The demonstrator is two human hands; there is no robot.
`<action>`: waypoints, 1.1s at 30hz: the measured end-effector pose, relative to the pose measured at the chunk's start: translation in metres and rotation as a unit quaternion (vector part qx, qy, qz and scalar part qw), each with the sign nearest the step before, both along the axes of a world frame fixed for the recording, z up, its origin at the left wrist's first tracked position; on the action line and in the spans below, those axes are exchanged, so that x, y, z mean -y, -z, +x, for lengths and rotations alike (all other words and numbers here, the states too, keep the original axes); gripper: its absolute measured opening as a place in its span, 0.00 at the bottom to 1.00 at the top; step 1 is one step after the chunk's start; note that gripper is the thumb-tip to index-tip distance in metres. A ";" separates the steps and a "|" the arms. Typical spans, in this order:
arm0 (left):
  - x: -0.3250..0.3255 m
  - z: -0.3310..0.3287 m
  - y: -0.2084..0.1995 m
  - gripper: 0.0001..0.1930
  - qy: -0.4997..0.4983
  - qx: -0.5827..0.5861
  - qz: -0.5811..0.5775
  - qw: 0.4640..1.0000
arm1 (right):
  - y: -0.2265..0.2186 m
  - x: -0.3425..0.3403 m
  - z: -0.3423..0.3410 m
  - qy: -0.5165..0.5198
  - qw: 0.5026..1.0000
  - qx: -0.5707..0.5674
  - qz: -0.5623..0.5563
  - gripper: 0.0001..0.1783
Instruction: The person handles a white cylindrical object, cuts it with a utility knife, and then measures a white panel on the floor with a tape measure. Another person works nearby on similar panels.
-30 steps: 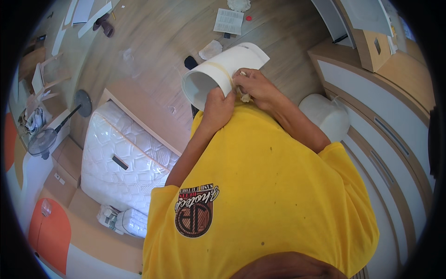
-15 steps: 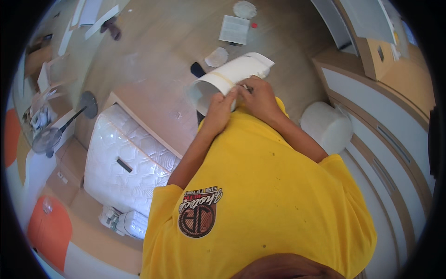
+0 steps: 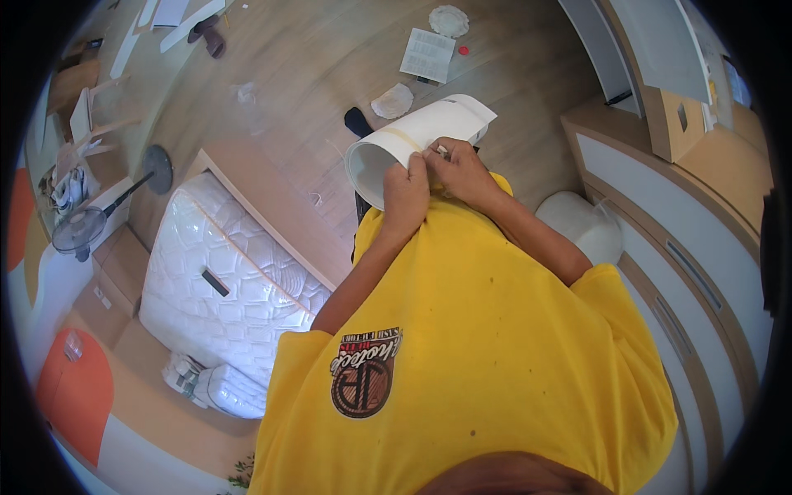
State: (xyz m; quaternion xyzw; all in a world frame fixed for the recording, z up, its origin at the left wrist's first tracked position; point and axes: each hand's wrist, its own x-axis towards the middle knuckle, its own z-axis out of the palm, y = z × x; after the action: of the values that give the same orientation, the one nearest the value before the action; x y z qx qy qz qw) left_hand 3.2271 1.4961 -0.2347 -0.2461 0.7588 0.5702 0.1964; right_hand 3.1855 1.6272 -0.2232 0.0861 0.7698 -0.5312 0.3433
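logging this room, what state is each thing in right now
White roll: rolled up, yellowish band around it
Left hand: closed on the roll's edge
Right hand: curled beside the band, pale scrap in it
Mattress: covered in clear plastic
Drawers: shut
Paper sheet: lying flat
Fan: running or not, unclear

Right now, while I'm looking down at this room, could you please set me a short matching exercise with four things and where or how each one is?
Things
1. white roll
2. fan
3. mattress
4. red disc

Places and states
A. covered in clear, shiny plastic
B. on the floor, beside a printed sheet
C. with the left hand and right hand on it
D. left of the mattress in the picture

Pairs: 1-C, 2-D, 3-A, 4-B
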 end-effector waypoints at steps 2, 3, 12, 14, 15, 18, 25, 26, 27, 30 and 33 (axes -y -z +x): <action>-0.007 0.000 0.007 0.24 -0.005 -0.057 -0.031 0.998 | 0.001 0.003 0.000 0.073 0.993 0.084 -0.046 0.15; -0.007 -0.002 0.009 0.24 0.012 -0.042 -0.036 0.998 | 0.005 0.004 0.001 0.131 0.976 0.150 -0.086 0.15; 0.008 -0.014 0.010 0.20 -0.176 0.112 0.170 0.963 | -0.007 -0.014 0.007 0.162 0.986 -0.043 0.019 0.15; 0.009 -0.010 0.029 0.18 -0.245 0.116 0.250 0.930 | 0.001 -0.018 0.010 0.153 0.986 -0.052 0.027 0.15; 0.008 -0.012 0.030 0.17 -0.227 0.115 0.246 0.935 | 0.016 -0.012 0.019 0.117 0.989 -0.082 0.029 0.15; 0.007 -0.016 0.033 0.16 -0.207 0.106 0.241 0.942 | 0.024 -0.001 0.018 0.070 0.992 -0.091 0.048 0.16; -0.006 -0.031 0.026 0.14 -0.281 0.068 0.259 0.922 | 0.043 0.015 0.009 0.109 0.983 -0.145 0.025 0.13; -0.008 -0.029 0.021 0.14 -0.297 0.060 0.258 0.917 | 0.042 0.014 0.009 0.116 0.987 -0.111 0.012 0.12; -0.008 -0.024 0.029 0.15 -0.298 0.049 0.274 0.913 | 0.040 0.013 0.008 0.123 0.989 -0.080 0.000 0.12; -0.005 -0.022 0.045 0.15 -0.291 0.056 0.297 0.908 | 0.042 0.014 0.005 0.129 0.991 -0.024 -0.024 0.13; -0.013 -0.020 0.046 0.14 -0.316 0.068 0.288 0.901 | 0.047 0.013 0.007 0.101 0.993 -0.063 0.017 0.15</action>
State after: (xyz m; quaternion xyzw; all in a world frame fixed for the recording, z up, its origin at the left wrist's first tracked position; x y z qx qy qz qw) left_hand 3.2075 1.5087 -0.2812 -0.4436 0.4284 0.7781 0.1192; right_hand 3.1927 1.6142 -0.2705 0.1357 0.7862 -0.5543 0.2371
